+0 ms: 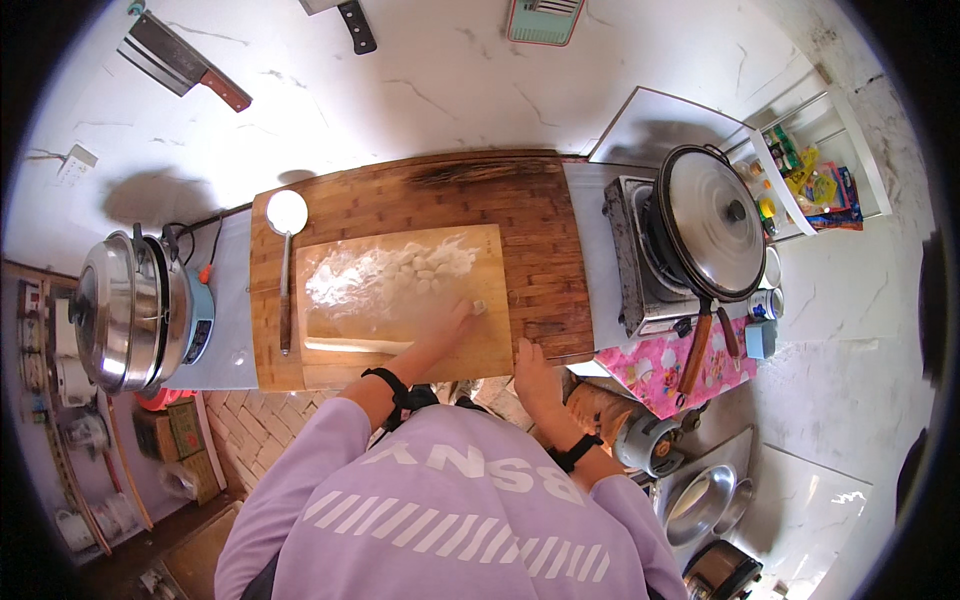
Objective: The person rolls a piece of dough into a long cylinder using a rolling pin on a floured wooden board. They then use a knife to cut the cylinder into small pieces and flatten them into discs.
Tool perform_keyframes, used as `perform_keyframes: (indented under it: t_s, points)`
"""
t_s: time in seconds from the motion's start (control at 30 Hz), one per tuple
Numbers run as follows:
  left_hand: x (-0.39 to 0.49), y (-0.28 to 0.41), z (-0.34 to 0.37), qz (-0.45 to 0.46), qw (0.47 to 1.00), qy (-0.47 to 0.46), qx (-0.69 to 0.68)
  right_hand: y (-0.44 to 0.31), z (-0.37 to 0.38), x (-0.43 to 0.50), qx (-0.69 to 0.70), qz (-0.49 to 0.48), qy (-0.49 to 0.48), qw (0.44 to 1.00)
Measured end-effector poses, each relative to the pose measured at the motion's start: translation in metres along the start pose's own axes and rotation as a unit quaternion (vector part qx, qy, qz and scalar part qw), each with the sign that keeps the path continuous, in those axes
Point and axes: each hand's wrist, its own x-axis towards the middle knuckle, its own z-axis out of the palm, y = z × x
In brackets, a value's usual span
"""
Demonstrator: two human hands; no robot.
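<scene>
My left hand (457, 321) reaches over the light wooden cutting board (491, 255), its blurred fingertips at a small pale dough piece (479, 307); whether they grip it is unclear. Beneath my left forearm runs a long dough roll (360, 346), its right end hidden. Several small dough pieces (422, 271) lie grouped in the white flour (337, 277) farther back. At the right edge of the cutting board is my right hand (534, 371), fingers on or beside the edge; its grip cannot be made out.
Under the cutting board is a larger wooden board (544, 262). A long-handled ladle (286, 300) with white contents lies left. An electric pot (120, 311) stands at far left, a lidded wok (709, 225) on a gas stove (630, 255) at right. Cleavers, including one (184, 67), hang on the wall.
</scene>
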Motion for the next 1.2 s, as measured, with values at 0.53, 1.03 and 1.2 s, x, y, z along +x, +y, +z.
perform_keyframes:
  t_s: [0.53,1.03,1.2]
  points:
    - [-0.003,0.001,-0.002,0.006,0.999,0.037,-0.040,-0.016,-0.021,-0.006,-0.061,-0.045,-0.026,0.997]
    - [0.003,0.005,-0.009,-0.071,0.996,-0.045,-0.043,-0.023,-0.022,-0.015,-0.082,-0.026,-0.036,0.996]
    - [0.004,0.002,-0.007,-0.064,0.996,-0.032,-0.047,-0.027,-0.017,-0.009,-0.081,-0.019,-0.041,0.996]
